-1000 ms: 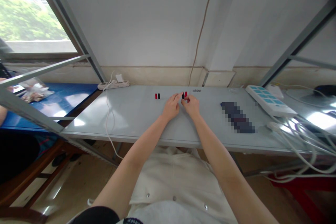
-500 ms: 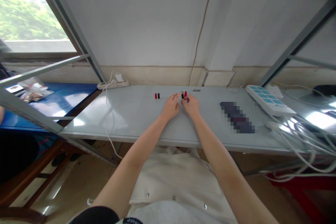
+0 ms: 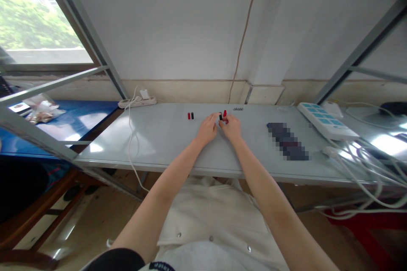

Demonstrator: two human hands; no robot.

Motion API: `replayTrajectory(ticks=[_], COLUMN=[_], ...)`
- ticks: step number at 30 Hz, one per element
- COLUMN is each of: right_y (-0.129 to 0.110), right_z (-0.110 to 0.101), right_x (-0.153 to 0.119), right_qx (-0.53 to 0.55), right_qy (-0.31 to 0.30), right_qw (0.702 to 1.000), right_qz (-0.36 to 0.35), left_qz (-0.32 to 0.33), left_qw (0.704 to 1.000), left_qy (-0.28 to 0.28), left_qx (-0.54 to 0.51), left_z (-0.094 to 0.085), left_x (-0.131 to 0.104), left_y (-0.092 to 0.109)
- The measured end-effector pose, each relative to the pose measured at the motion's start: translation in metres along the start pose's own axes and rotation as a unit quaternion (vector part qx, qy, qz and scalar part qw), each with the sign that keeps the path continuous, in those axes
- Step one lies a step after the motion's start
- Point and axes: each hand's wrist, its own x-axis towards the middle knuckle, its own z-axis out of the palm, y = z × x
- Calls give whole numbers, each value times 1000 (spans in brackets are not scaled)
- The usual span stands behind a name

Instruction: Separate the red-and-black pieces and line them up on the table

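Both my hands meet near the middle of the grey table. My left hand (image 3: 208, 128) has its fingers closed, with its fingertips at a small black cylinder (image 3: 220, 116). Right beside it, my right hand (image 3: 231, 128) is closed in a pinch on a small red piece (image 3: 225, 113), part of which sticks up beyond the fingers. The fingers partly hide both pieces, and I cannot tell whether they are joined. Left of my hands, a red cylinder (image 3: 188, 116) and a black cylinder (image 3: 192, 115) stand side by side. Several tiny dark pieces (image 3: 238, 109) lie in a row behind my right hand.
A pixelated dark object (image 3: 288, 142) lies to the right on the table (image 3: 159, 135). Beyond it is a large white power strip (image 3: 327, 122) with tangled cables (image 3: 372, 178). Another power strip (image 3: 137, 102) sits back left, its white cord hanging over the front edge. Metal posts flank the table.
Hands and pieces stay almost in place; the fingers and the black cylinder shift only very slightly.
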Motion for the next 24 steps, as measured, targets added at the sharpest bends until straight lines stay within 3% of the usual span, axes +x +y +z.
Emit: replayTrajectory(ticks=[16,21,24], right_y=[3,9,10], right_z=[3,9,11], right_x=[0,0,1], right_qx=[7,12,17], right_qy=[-13,-31,-35], right_qw=[1000,999,999], right_qz=[6,3,5], left_qz=[21,37,34], left_qw=[1000,998,997], left_qy=[2,-5,-44], left_qx=[17,40,52], left_z=[-1,-12,-24], left_x=[4,23,45], left_y=[4,4,1])
